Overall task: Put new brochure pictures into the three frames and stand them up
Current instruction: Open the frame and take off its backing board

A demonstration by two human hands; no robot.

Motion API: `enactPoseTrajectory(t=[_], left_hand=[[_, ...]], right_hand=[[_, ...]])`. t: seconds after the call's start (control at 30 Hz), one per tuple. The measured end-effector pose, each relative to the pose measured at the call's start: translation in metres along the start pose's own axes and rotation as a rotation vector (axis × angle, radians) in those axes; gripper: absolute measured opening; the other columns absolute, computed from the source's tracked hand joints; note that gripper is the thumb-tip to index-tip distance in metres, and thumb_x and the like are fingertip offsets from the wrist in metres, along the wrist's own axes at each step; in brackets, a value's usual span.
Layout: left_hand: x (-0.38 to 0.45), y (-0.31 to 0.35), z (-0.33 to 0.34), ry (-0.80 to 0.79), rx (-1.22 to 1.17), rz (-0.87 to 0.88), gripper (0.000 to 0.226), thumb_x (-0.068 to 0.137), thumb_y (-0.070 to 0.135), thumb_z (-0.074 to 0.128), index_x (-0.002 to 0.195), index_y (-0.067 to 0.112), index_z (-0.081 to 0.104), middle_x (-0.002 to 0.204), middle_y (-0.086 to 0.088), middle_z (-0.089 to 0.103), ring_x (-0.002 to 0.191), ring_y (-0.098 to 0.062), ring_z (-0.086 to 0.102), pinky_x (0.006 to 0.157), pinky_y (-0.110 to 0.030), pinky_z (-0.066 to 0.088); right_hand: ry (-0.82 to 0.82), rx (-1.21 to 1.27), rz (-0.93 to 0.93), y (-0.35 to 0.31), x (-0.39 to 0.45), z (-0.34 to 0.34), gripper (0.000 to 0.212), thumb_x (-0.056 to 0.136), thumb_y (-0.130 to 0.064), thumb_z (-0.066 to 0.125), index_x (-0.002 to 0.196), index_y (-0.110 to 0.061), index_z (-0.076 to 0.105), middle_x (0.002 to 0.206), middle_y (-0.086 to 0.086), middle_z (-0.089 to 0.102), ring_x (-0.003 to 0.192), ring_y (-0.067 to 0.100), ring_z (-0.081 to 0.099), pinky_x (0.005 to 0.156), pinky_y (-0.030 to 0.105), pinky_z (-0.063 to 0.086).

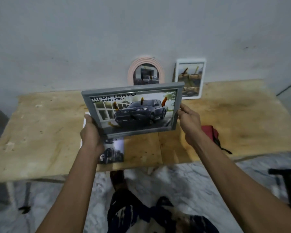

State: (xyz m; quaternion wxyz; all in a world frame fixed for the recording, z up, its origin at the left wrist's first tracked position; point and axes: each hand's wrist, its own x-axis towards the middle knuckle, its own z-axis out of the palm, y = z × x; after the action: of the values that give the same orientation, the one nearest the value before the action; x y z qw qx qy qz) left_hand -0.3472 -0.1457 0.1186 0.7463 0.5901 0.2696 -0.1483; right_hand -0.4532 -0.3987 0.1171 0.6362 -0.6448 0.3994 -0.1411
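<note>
Gripping opposite edges, left hand [91,132] and right hand [189,121] hold a rectangular grey frame [133,110] with its glossy truck picture above the plywood table [40,125]; one brochure [112,151] lies beneath. Beyond, two frames lean on the wall: arched pink frame [145,73], white frame [190,79].

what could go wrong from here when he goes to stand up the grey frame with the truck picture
1. The grey frame is held in the air by its two side edges only, left hand and right hand; it might slip.
2. The pink arched frame and white frame lean at the wall right behind; setting it down could knock them over.
</note>
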Motion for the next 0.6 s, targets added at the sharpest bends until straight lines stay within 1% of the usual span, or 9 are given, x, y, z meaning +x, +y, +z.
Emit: enactPoseTrajectory(t=[0.07, 0.13, 0.2, 0.27, 0.33, 0.4, 0.43, 0.53, 0.6], left_hand=[[-0.017, -0.010, 0.002, -0.068, -0.040, -0.052, 0.045, 0.101, 0.057, 0.038, 0.097, 0.024, 0.067, 0.080, 0.000, 0.068, 0.060, -0.015, 0.061, 0.050, -0.022, 0.047], [-0.028, -0.016, 0.002, -0.105, -0.095, -0.089, 0.035, 0.100, 0.051, 0.046, 0.097, 0.022, 0.066, 0.074, -0.002, 0.067, 0.054, -0.014, 0.060, 0.041, -0.017, 0.043], [-0.030, -0.021, 0.001, -0.101, -0.124, -0.089, 0.024, 0.098, 0.039, 0.055, 0.102, 0.017, 0.063, 0.080, -0.006, 0.063, 0.059, -0.016, 0.058, 0.045, -0.020, 0.047], [-0.027, -0.025, -0.001, -0.124, -0.144, -0.064, 0.019, 0.097, 0.030, 0.056, 0.090, 0.014, 0.062, 0.072, -0.007, 0.059, 0.055, -0.017, 0.054, 0.045, -0.023, 0.046], [-0.021, -0.030, -0.001, -0.172, -0.140, -0.056, 0.021, 0.096, 0.025, 0.057, 0.077, 0.017, 0.060, 0.067, -0.004, 0.056, 0.055, -0.017, 0.052, 0.045, -0.024, 0.043], [-0.012, -0.035, 0.000, -0.217, -0.141, -0.070, 0.027, 0.097, 0.022, 0.058, 0.071, 0.020, 0.066, 0.068, 0.000, 0.062, 0.060, -0.014, 0.059, 0.051, -0.023, 0.049], [-0.007, -0.038, -0.001, -0.228, -0.149, -0.081, 0.029, 0.097, 0.020, 0.058, 0.070, 0.019, 0.069, 0.068, 0.000, 0.065, 0.061, -0.012, 0.062, 0.054, -0.023, 0.053], [0.011, -0.050, 0.000, -0.236, -0.116, -0.135, 0.013, 0.094, 0.013, 0.063, 0.087, 0.010, 0.073, 0.076, -0.004, 0.069, 0.062, -0.012, 0.066, 0.056, -0.022, 0.056], [0.024, -0.063, -0.002, -0.256, -0.008, -0.161, 0.012, 0.096, 0.009, 0.060, 0.102, 0.004, 0.069, 0.085, -0.008, 0.072, 0.067, -0.014, 0.069, 0.059, -0.024, 0.059]], right_hand=[[0.003, 0.073, 0.048, 0.004, -0.008, -0.022, 0.030, 0.101, -0.021, 0.045, 0.117, -0.024, 0.070, 0.111, -0.007, 0.070, 0.095, 0.012, 0.064, 0.075, 0.027, 0.051], [0.011, 0.194, 0.089, 0.004, -0.013, -0.038, 0.028, 0.100, -0.027, 0.046, 0.100, -0.021, 0.073, 0.107, -0.002, 0.071, 0.095, 0.015, 0.063, 0.073, 0.031, 0.048], [0.002, 0.331, 0.131, 0.009, -0.012, -0.049, 0.027, 0.102, -0.031, 0.043, 0.096, -0.021, 0.068, 0.104, 0.000, 0.069, 0.095, 0.017, 0.062, 0.071, 0.033, 0.045], [-0.018, 0.440, 0.183, 0.016, -0.008, -0.057, 0.027, 0.102, -0.034, 0.045, 0.099, -0.017, 0.067, 0.104, 0.002, 0.067, 0.095, 0.018, 0.062, 0.073, 0.035, 0.044], [-0.032, 0.483, 0.223, 0.025, -0.004, -0.063, 0.022, 0.098, -0.029, 0.053, 0.097, -0.014, 0.069, 0.105, 0.007, 0.065, 0.101, 0.024, 0.062, 0.080, 0.038, 0.045], [-0.047, 0.508, 0.254, 0.035, 0.000, -0.071, 0.021, 0.091, -0.024, 0.061, 0.101, -0.009, 0.071, 0.116, 0.014, 0.066, 0.111, 0.030, 0.061, 0.086, 0.038, 0.048], [-0.051, 0.523, 0.272, 0.038, 0.001, -0.074, 0.023, 0.090, -0.022, 0.063, 0.103, -0.005, 0.071, 0.118, 0.016, 0.067, 0.110, 0.031, 0.062, 0.086, 0.037, 0.051], [-0.051, 0.520, 0.308, 0.042, 0.010, -0.082, 0.019, 0.094, -0.009, 0.056, 0.094, 0.002, 0.070, 0.098, 0.017, 0.073, 0.088, 0.028, 0.069, 0.085, 0.037, 0.054], [-0.058, 0.492, 0.331, 0.051, 0.019, -0.082, 0.024, 0.096, -0.003, 0.046, 0.095, 0.006, 0.068, 0.095, 0.018, 0.073, 0.084, 0.027, 0.071, 0.077, 0.034, 0.057]])
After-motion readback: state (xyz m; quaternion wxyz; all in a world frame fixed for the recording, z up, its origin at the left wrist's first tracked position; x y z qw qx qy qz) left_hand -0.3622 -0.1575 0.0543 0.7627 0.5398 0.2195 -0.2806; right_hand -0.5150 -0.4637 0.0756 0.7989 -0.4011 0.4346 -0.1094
